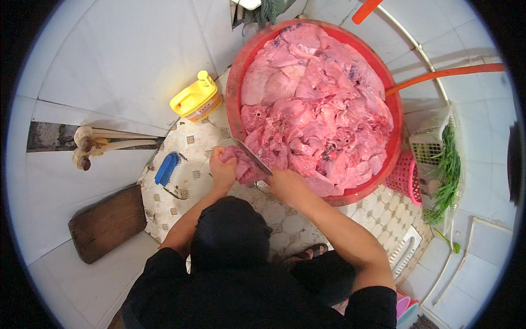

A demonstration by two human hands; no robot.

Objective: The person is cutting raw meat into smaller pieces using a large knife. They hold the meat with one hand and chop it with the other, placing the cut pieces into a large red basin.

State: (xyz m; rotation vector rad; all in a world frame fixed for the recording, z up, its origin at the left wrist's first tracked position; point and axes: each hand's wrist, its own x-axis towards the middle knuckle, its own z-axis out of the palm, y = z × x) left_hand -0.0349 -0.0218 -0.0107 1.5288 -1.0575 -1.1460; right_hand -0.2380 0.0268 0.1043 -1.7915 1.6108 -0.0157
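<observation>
My left hand (224, 169) grips a piece of raw pink meat (248, 165) at the near left rim of a large red plastic tub (232, 98). In my right hand (286, 184) is a knife (254, 157), its blade lying across that meat. How deep the blade sits cannot be made out. The tub is heaped with wet pink offal (316, 107), which looks like lungs, some pieces showing cut airways. An orange hose (448, 75) runs over the tub's right rim into it.
Left of the tub stands a yellow plastic jug (197, 98), with a blue brush (166, 168) on the tiled floor nearer me. A wooden board (109, 224) leans at the left wall. On the right are a pink basket (404, 177) and a white crate (427, 135) holding green vegetables (446, 177).
</observation>
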